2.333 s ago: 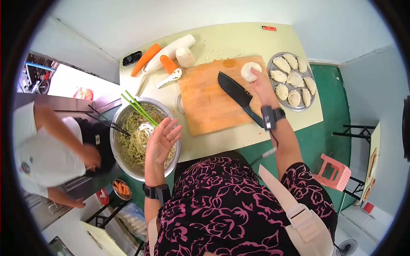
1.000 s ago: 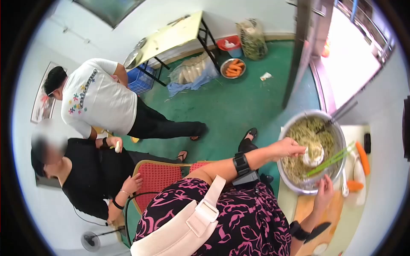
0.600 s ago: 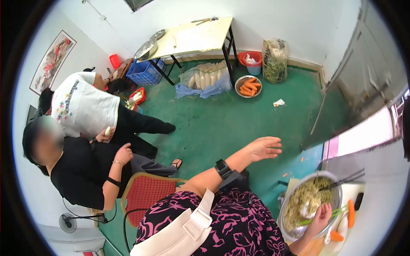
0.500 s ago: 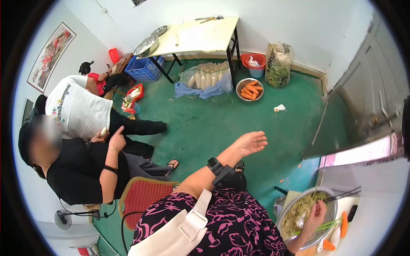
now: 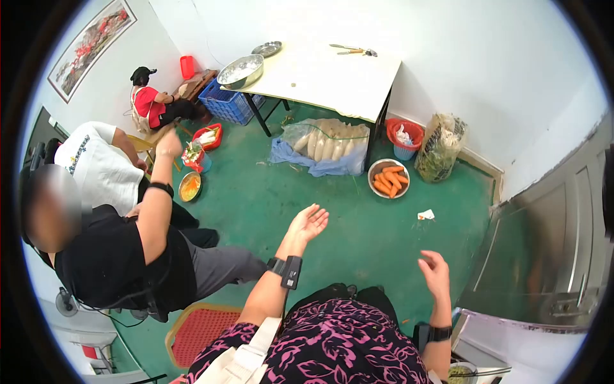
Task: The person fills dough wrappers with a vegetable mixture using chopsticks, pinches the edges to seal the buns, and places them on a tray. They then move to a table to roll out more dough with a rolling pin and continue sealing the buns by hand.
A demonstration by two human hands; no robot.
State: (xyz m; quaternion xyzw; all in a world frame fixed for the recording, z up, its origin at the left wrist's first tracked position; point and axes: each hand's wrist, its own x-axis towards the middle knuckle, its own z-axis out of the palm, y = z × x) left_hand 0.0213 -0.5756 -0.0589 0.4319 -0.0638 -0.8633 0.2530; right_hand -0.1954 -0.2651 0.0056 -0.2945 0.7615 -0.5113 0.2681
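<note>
My left hand is held out over the green floor, palm turned up and fingers spread, with nothing in it. To its right, my right hand is raised in the air with loosely bent fingers and holds nothing. A metal bowl of carrots stands on the floor beyond both hands. At the bottom right edge, below my right wrist, part of a basin with shredded food shows, mostly cut off.
A co-worker in black stands at my left with an arm raised. Behind are a person in white and a seated person in red. Ahead stands a pale table, with bagged white radishes below. A red chair is close by.
My right hand has left the basin and come up into the air. The view has swung, leaving the basin nearly out of sight. The co-worker in black has raised an arm.
</note>
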